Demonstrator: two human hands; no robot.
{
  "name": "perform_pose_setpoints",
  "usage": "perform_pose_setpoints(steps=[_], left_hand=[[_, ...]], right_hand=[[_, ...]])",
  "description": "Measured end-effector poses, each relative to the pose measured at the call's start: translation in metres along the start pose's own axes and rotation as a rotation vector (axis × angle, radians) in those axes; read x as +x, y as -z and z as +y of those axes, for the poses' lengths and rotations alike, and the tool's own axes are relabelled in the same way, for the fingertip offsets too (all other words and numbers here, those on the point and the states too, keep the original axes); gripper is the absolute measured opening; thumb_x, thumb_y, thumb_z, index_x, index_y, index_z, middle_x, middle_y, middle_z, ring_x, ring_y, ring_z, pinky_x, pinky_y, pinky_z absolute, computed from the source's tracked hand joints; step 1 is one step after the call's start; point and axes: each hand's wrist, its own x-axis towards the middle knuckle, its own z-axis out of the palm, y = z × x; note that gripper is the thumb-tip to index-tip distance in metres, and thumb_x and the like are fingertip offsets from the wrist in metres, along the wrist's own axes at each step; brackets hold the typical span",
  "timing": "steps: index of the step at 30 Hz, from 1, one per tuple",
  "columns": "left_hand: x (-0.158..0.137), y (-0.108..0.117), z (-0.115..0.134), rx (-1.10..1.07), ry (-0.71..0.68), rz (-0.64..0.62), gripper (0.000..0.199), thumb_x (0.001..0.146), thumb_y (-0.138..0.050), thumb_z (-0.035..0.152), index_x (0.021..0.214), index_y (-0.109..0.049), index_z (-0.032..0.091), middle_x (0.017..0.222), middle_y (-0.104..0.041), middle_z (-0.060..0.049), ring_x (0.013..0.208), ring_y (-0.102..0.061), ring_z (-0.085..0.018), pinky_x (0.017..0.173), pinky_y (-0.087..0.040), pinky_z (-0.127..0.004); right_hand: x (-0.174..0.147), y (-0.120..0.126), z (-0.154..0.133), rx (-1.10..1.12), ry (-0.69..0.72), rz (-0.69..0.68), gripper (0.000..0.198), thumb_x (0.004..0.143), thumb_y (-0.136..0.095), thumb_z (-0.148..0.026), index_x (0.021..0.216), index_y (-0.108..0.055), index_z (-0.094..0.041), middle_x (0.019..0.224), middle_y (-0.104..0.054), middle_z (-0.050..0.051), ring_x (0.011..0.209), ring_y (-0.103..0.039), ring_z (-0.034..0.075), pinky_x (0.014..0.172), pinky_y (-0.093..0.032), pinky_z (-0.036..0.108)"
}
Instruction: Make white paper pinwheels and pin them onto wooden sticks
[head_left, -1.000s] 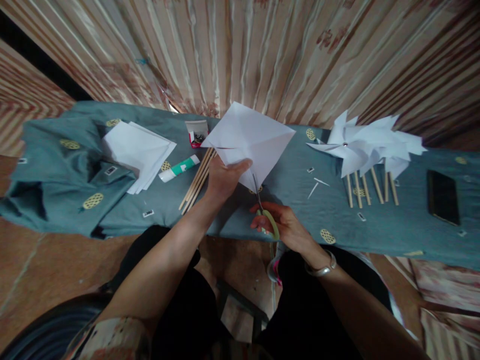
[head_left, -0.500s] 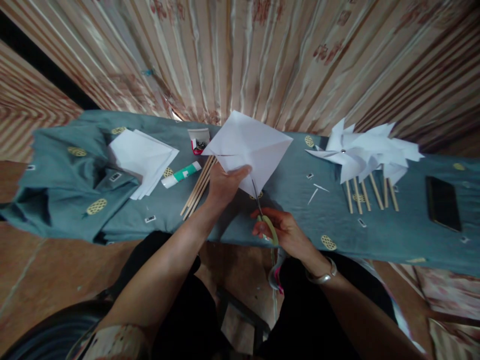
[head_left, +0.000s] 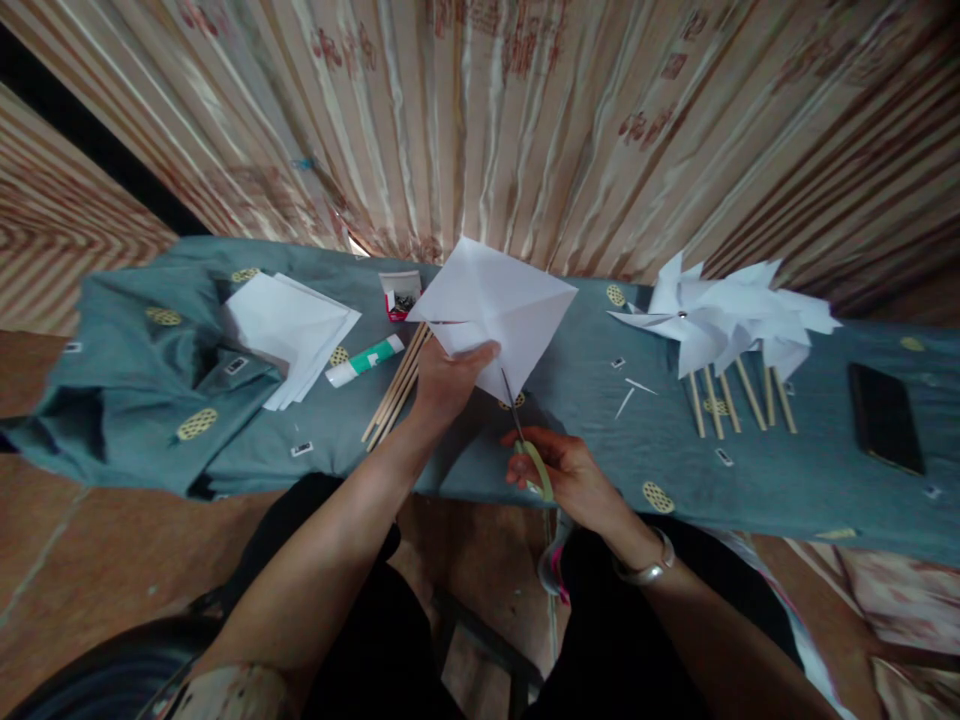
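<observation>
A creased white paper square [head_left: 517, 300] is pinched in my left hand [head_left: 450, 375], thumb on top. A slit runs in from its left corner. My right hand [head_left: 566, 465] grips scissors [head_left: 534, 470] with pale green handles. Their blades reach into the paper's near corner, just right of my left thumb. Beneath and left of my left hand lie several wooden sticks [head_left: 397, 390]. A glue stick [head_left: 365, 360] with a green and white label rests beside them.
White papers [head_left: 289, 325] are stacked at the left. A small red and white box [head_left: 401, 295] holds dark metal bits. Paper pinwheels [head_left: 712, 310] on sticks lie right, near a black phone [head_left: 886, 418]. Paper slivers [head_left: 625, 402] lie on the green cloth [head_left: 585, 380]. A striped curtain [head_left: 480, 130] hangs behind.
The whole view has shifted slightly, so things sit a little lower. My hands keep their hold on the paper and the scissors, whose blades remain at the near corner.
</observation>
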Motion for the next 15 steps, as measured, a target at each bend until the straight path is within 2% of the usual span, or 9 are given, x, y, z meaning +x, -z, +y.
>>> perform_pose_setpoints(steps=[8,15], left_hand=[[-0.0008,0.0004,-0.0004,0.014,-0.006,-0.009,0.026,0.062,-0.083,0.023,0.081,-0.068,0.015,0.092,-0.077,-0.009,0.089,-0.073,-0.026,0.083,-0.060,-0.038],[0.0004,0.0005,-0.0007,-0.013,-0.015,0.002,0.032,0.059,-0.084,0.023,0.084,-0.067,0.016,0.094,-0.077,-0.009,0.089,-0.074,-0.026,0.084,-0.060,-0.039]], right_hand=[[0.0000,-0.0023,-0.0027,0.008,-0.003,0.025,0.050,0.061,-0.086,-0.054,0.092,-0.066,-0.019,0.066,-0.067,-0.002,0.053,-0.060,0.010,0.051,-0.049,0.023],[0.0000,-0.0028,-0.0021,0.017,-0.003,0.040,0.047,0.062,-0.086,-0.051,0.091,-0.067,-0.020,0.065,-0.067,-0.003,0.052,-0.061,0.010,0.051,-0.050,0.024]])
